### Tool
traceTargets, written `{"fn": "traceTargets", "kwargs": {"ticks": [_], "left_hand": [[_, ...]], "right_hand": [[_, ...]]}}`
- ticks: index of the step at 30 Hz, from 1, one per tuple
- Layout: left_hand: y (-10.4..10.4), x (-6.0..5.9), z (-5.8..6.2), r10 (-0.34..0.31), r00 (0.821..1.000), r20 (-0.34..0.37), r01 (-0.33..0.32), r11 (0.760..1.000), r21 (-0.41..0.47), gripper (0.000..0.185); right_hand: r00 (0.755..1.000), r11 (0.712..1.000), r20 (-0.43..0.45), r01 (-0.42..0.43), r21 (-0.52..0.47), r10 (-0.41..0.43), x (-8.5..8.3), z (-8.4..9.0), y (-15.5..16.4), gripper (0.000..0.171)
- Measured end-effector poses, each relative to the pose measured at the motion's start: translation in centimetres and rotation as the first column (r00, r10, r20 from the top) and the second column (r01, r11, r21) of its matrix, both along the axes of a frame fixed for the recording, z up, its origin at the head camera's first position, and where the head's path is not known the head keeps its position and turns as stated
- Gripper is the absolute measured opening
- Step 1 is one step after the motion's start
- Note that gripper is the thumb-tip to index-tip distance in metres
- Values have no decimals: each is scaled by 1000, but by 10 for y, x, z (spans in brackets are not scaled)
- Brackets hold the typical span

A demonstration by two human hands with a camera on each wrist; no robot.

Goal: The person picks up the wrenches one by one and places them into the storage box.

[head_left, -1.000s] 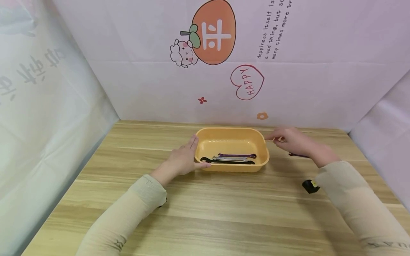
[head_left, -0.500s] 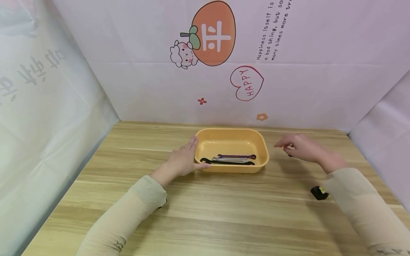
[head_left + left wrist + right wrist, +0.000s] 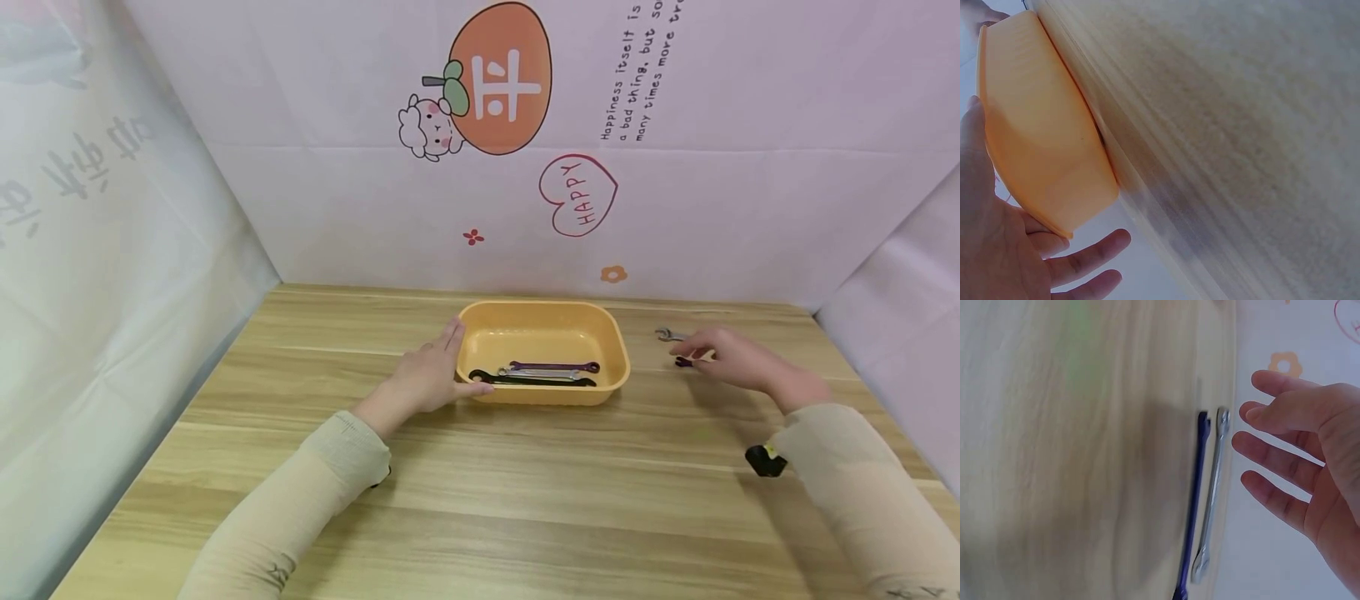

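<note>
In the head view a yellow plastic bin (image 3: 540,312) stands near the back of the table, with a purple wrench (image 3: 555,367), a silver wrench (image 3: 540,374) and a black wrench (image 3: 536,382) along its near side. My left hand (image 3: 422,375) rests on its left end, thumb over the near rim, fingers straight along the left rim. To the bin's right, my right hand (image 3: 723,357) hovers over another purple wrench (image 3: 1194,500) and a silver wrench (image 3: 1211,494), which lie side by side on the table. Its fingers are loosely bent and hold nothing.
A small black and yellow object (image 3: 765,460) lies beside the right sleeve. The tip of a black thing (image 3: 384,477) shows from under the left sleeve. A printed white cloth (image 3: 360,208) hangs behind the wooden table (image 3: 525,500), with cloth at both sides too.
My right hand has moved away from the bin's right end, rightward and toward me, over the wrenches there. The silver wrench beside it has come into view. My left hand and the bin stay put.
</note>
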State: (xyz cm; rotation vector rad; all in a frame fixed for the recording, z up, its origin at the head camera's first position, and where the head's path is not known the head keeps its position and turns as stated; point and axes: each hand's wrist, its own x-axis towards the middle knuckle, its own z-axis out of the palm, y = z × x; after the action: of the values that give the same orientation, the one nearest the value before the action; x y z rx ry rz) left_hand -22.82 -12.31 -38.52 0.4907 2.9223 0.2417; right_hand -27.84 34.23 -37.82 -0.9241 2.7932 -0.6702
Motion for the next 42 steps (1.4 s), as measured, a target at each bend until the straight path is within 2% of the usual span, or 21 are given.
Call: {"fn": "traceTargets", "kwargs": {"ticks": [9, 16, 21, 29, 42], "left_hand": [[0, 0, 1, -4, 1000, -8, 4, 1000, -1, 117], [0, -1, 1, -6, 1000, -10, 6, 1000, -13, 117], [1, 0, 2, -4, 1000, -5, 4, 1000, -10, 117], [1, 0, 1, -3, 1000, -9, 3, 1000, -2, 118], [0, 2, -1, 4, 1000, -5, -4, 1000, 11, 118]], "right_hand": [[999, 999, 13, 39, 18, -39, 2, -7, 13, 33], [997, 996, -25, 71, 51, -70, 2, -11, 21, 33], [995, 994, -56, 85, 70, -81, 2, -15, 29, 36], [995, 988, -51, 96, 121, -91, 0, -20, 36, 43], [991, 986, -82, 114, 123, -105, 0, -26, 43, 41]]}}
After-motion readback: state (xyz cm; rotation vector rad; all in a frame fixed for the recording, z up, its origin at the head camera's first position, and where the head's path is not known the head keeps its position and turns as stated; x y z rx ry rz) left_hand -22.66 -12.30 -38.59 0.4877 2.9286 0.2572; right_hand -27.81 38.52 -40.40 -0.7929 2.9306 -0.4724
